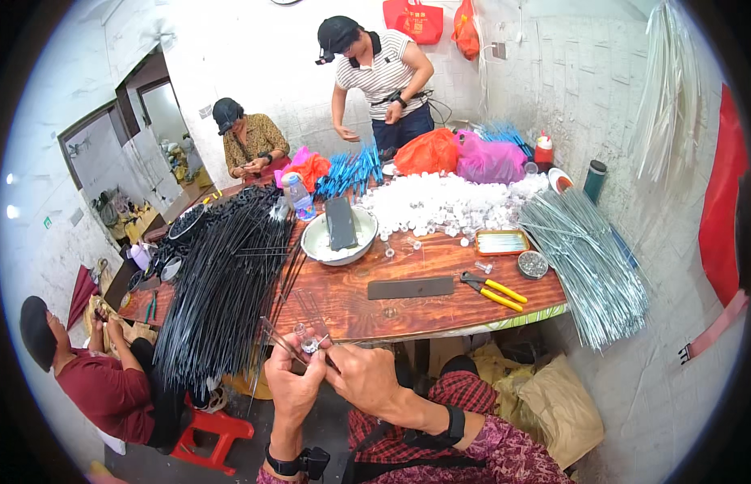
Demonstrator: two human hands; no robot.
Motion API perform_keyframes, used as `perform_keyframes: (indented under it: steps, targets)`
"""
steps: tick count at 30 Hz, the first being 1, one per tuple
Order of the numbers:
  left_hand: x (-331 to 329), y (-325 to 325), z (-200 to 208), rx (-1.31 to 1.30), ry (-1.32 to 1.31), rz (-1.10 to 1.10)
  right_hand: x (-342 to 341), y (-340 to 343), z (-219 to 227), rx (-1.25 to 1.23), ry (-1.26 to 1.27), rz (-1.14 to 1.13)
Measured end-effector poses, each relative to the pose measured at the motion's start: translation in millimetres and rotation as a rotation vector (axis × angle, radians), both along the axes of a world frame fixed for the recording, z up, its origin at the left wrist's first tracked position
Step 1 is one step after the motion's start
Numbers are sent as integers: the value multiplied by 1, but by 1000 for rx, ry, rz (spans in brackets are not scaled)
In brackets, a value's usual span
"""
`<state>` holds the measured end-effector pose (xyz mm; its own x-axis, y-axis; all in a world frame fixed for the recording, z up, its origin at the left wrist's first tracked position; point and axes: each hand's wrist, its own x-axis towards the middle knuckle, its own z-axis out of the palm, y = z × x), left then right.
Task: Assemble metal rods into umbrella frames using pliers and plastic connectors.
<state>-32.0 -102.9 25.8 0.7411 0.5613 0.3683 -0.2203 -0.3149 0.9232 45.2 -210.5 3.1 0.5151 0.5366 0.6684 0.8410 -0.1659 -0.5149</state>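
Observation:
My left hand [292, 385] is closed, pinching a small clear plastic piece [309, 344] in front of the table's near edge. Thin metal wires [309, 308] stick up around the piece. My right hand [366, 376] is closed against the same spot, its fingertips at the base of the wires. Exactly how the wires and the piece join is hidden by my fingers. Beyond my hands, a flat dark bar [411, 288] and pliers with yellow handles [495, 292] lie on the wooden table [351, 317].
Bundles of black rods [230, 298] and silvery rods [589, 262] overhang the table's near edge. A white basin [317, 247] holding a dark block, heaped white pieces [448, 202] and a small tray [502, 242] stand farther back. Three other people work around the table.

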Motion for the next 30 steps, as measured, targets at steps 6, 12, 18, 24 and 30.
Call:
perform_keyframes:
  steps: [6, 12, 18, 24, 30]
  targets:
    - [9, 4, -2, -138, -84, -116, 5, -5, 8, 54, 36, 10]
    - [12, 11, -2, -194, -118, -247, 15, -7, 5, 81, 94, 93]
    - [6, 1, 2, -129, -39, -231, 21, -20, 8, 27, 181, 204]
    - [-1, -1, 4, -170, -11, -195, 24, -33, 20, -94, 217, 390]
    - [11, 3, 3, -81, 41, -254, 22, -30, 4, 171, 153, 162]
